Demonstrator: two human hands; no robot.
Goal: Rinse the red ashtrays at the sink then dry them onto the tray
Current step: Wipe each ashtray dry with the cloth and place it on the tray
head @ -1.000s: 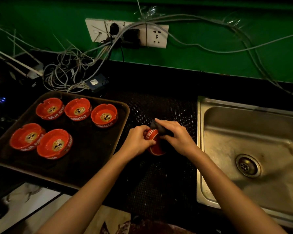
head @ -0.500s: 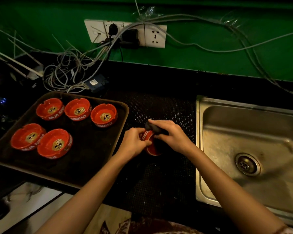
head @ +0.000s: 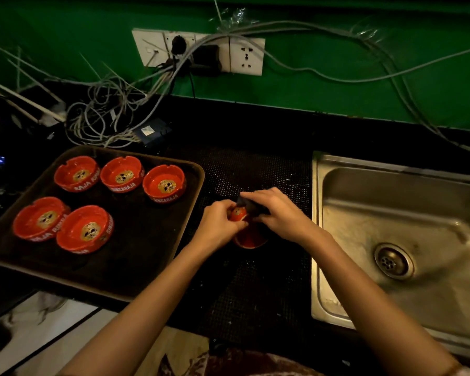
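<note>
With left hand clamped on the ashtray over the surface between tray and sink, right hand pinching the dark cloth: rotate while wiping, reach every rim notch.

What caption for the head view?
Left hand holds an ashtray, right hand presses a dark cloth to it, between tray and sink.

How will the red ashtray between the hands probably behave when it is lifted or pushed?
Probably stiff: the ashtray holds its round shape, gripped by the left hand under the right hand and its dark cloth. Its glossy surface may be slippery. Being round, it could roll on edge.
</note>
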